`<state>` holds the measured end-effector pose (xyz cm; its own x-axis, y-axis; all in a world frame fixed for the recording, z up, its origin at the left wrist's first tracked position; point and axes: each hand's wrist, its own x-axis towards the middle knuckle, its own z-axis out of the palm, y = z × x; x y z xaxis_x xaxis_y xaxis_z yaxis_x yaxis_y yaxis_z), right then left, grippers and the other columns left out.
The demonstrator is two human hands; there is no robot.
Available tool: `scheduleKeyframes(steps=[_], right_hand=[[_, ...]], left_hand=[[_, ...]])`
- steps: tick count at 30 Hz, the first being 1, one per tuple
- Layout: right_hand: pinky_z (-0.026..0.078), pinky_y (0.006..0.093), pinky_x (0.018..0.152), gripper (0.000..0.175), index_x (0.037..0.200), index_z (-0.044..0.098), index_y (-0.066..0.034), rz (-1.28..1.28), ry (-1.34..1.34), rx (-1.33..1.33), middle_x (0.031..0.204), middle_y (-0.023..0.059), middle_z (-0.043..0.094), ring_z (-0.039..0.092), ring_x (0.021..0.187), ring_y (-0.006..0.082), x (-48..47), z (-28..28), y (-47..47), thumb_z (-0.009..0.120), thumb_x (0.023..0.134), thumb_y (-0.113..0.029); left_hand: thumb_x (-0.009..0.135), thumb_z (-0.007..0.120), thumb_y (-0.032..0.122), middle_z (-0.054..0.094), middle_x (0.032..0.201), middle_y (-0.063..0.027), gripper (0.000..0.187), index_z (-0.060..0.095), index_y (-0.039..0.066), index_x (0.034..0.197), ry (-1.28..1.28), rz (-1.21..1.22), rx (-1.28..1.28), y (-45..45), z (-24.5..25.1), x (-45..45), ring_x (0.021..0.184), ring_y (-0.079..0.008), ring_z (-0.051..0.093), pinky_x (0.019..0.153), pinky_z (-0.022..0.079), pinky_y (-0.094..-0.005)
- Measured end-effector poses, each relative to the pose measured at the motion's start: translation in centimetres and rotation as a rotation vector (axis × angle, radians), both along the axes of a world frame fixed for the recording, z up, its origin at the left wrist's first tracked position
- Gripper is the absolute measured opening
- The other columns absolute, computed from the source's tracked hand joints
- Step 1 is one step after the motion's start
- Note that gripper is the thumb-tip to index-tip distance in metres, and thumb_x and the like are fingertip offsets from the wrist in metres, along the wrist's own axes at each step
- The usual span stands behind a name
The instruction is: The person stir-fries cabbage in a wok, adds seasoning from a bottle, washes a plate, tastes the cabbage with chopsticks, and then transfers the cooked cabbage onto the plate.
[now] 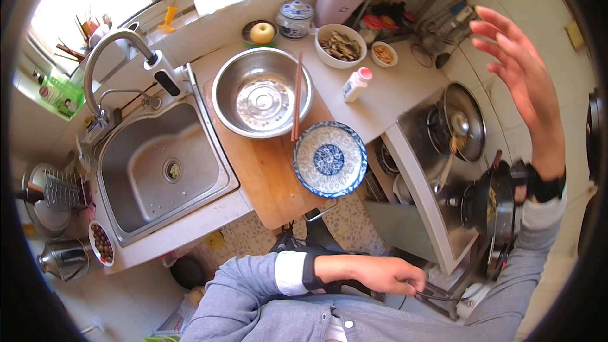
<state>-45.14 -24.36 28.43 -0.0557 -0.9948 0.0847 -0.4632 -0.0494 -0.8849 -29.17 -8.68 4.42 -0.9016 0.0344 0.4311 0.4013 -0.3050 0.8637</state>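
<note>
Low in front of the body, my left hand (392, 275) has its fingers closed around a thin dark handle or cord (439, 297), which runs toward a white object at the stove's near edge. My right hand (522, 64) is raised at the right, beside the hanging utensils, holding nothing, its fingers spread. Beyond my right wrist's inner side a dark wok (496, 204) with food sits on the stove. Farther back, a metal pan (468, 123) holds a ladle. A blue-and-white patterned plate (330, 159) rests on the wooden cutting board (268, 185).
A steel basin (261, 92) stands on the board, with chopsticks (297, 97) across its rim. The sink (156, 171) lies left. At the back are a bowl of sliced food (332, 59), a small bowl (384, 54) and a white bottle (356, 85). A drawer (401, 228) stands open.
</note>
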Motion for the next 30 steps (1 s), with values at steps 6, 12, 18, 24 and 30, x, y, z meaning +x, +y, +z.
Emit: scheduleKeyframes(steps=[6,12,18,24,30], right_hand=[[0.041,0.0224,0.066,0.035,0.107,0.058,-0.0015,-0.047,0.180,-0.003,0.101,0.0077,0.060,0.056,0.080,0.0112,-0.6,-1.4,15.3,0.054,0.085,-0.029],[0.046,0.0254,0.069,0.027,0.099,0.059,0.0021,-0.276,-0.133,0.090,0.091,0.0103,0.063,0.060,0.076,0.0148,-0.5,-9.0,26.3,0.058,0.085,-0.021],[0.047,0.0252,0.066,0.024,0.102,0.058,0.0018,-0.470,-0.454,0.091,0.087,0.0120,0.065,0.061,0.072,0.0160,0.1,-14.5,31.7,0.057,0.086,-0.016],[0.046,0.0250,0.068,0.021,0.103,0.058,0.0013,-0.451,-0.509,0.151,0.088,0.0117,0.065,0.061,0.074,0.0150,-0.7,-16.6,32.5,0.054,0.087,-0.012],[0.045,0.0242,0.067,0.021,0.103,0.057,0.0003,-0.346,-0.585,0.234,0.086,0.0104,0.065,0.060,0.072,0.0141,-1.4,-18.4,30.2,0.054,0.087,-0.013]], left_hand=[[0.092,0.050,0.026,0.063,0.091,-0.0022,0.021,0.051,0.010,0.106,-0.891,0.277,0.506,-0.3,-7.4,7.5,0.061,-0.0081,0.054,0.052,0.042,-0.0214],[0.094,0.044,0.035,0.061,0.078,-0.0072,0.030,0.042,0.009,0.108,-1.002,0.787,0.874,-5.7,-13.4,9.6,0.046,-0.0057,0.041,0.035,0.026,-0.0167],[0.094,0.043,0.032,0.060,0.068,-0.0050,0.029,0.051,0.004,0.092,-1.145,0.867,0.842,-8.6,-15.5,8.0,0.044,-0.0070,0.039,0.034,0.023,-0.0194],[0.088,0.047,0.025,0.059,0.065,-0.0049,0.027,0.056,0.003,0.075,-1.119,0.827,0.787,-7.3,-13.2,9.5,0.042,-0.0069,0.037,0.033,0.023,-0.0209],[0.091,0.046,0.020,0.064,0.074,-0.0126,0.022,0.053,-0.001,0.095,-1.045,0.944,1.010,-0.4,-8.1,18.7,0.045,-0.0083,0.047,0.034,0.029,-0.0180]])
